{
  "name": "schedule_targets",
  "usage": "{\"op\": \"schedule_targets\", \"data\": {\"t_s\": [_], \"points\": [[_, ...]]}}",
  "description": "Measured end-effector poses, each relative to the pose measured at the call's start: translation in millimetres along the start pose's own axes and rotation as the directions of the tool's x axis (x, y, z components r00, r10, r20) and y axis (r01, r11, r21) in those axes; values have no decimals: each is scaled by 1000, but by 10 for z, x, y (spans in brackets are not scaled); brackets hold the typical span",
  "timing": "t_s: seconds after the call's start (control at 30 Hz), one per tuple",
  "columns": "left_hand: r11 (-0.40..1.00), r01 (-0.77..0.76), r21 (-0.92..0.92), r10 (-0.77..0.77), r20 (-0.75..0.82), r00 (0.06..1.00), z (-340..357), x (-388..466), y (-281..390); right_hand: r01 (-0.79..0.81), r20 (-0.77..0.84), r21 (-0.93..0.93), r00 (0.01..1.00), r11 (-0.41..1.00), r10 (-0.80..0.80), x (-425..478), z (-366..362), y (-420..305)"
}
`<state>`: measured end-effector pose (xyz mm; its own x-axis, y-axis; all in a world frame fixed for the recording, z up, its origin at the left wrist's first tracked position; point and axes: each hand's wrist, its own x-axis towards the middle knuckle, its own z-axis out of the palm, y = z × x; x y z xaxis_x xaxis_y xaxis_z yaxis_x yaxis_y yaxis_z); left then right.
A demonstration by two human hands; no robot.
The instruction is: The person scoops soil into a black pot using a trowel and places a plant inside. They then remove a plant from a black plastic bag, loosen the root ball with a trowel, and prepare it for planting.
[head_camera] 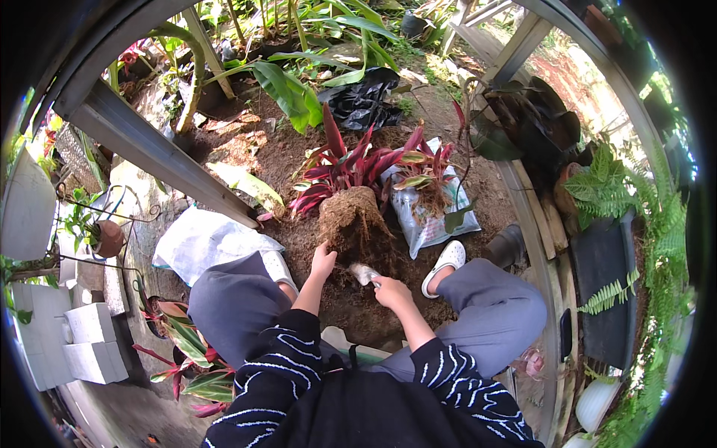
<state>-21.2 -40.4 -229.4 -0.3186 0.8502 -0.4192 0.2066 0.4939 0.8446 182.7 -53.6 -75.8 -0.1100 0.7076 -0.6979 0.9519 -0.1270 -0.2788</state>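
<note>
A plant with dark red leaves (350, 168) lies tipped over on the soil, leaves pointing away from me. Its bare, fibrous root ball (350, 215) faces me, with looser roots and dark soil hanging at the lower right. My left hand (322, 261) grips the lower left edge of the root ball; its fingertips are partly hidden. In my right hand (392, 292) is the handle of a small hand trowel (364, 273). The trowel's soil-smeared metal blade points left, just below the roots. Loose soil (364, 316) covers the ground between my legs.
A smaller red-leaved plant (428, 179) with bare roots rests on a plastic sack (434, 224) at the right. Crumpled black plastic (364, 101) lies beyond. A white sack (213, 241) is by my left knee. Wooden posts (168, 157) and a dark pot (506, 246) flank me.
</note>
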Motion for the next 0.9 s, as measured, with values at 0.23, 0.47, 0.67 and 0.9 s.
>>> {"op": "schedule_targets", "data": {"t_s": [0.23, 0.47, 0.67, 0.9], "points": [[997, 45, -67, -49, -49, 998, 124, 138, -79, 84, -78, -100, 993, 991, -92, 315, -615, -352], [990, 137, -14, -138, -47, 989, 148, 8, 223, -71, -18, 2, 997, 997, 71, 848, 184, -92], [992, 122, -14, -122, -49, 991, 112, 74, 142, -50, 30, -42, 998, 998, 52, 591, 297, 78], [994, 97, -52, -98, -5, 995, 165, 109, 139, 90, -27, -138, 995, 986, -94, 297, 141, 201]]}}
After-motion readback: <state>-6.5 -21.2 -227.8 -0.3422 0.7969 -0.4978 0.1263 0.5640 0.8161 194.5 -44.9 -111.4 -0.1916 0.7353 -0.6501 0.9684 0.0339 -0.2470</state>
